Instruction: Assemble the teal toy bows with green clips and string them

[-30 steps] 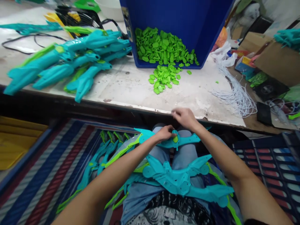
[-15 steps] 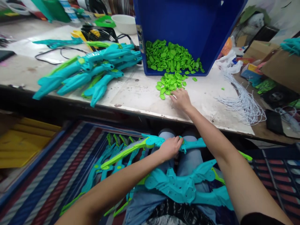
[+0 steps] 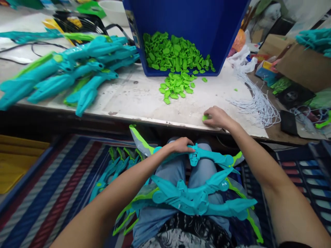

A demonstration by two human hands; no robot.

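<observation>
My left hand (image 3: pixel 182 145) is closed round the middle of a turquoise plastic toy bow (image 3: pixel 216 156) with green-and-grey ends, held above my knees. A square bracket-like part at its centre faces up beside my fingers. At the table's front edge my right hand (image 3: pixel 218 117) pinches a small green plastic piece (image 3: pixel 205 117) between thumb and fingers. More turquoise bows (image 3: pixel 178 199) lie across my lap. A loose heap of the same green pieces (image 3: pixel 177 84) spreads on the table, to the left of my right hand.
Behind the heap, a blue bin (image 3: pixel 186 20) lies tipped with many green pieces (image 3: pixel 178 53) inside. Stacked turquoise bows (image 3: pixel 77 69) overhang the table's left front edge. White strings (image 3: pixel 261 106) lie at the right, near a cardboard box (image 3: pixel 297 62). Striped sheeting (image 3: pixel 51 179) is at lower left.
My right hand has moved from the heap towards the table's front edge, now with a green piece. The bow in my left hand has turned, showing its bracket. The view has shifted slightly.
</observation>
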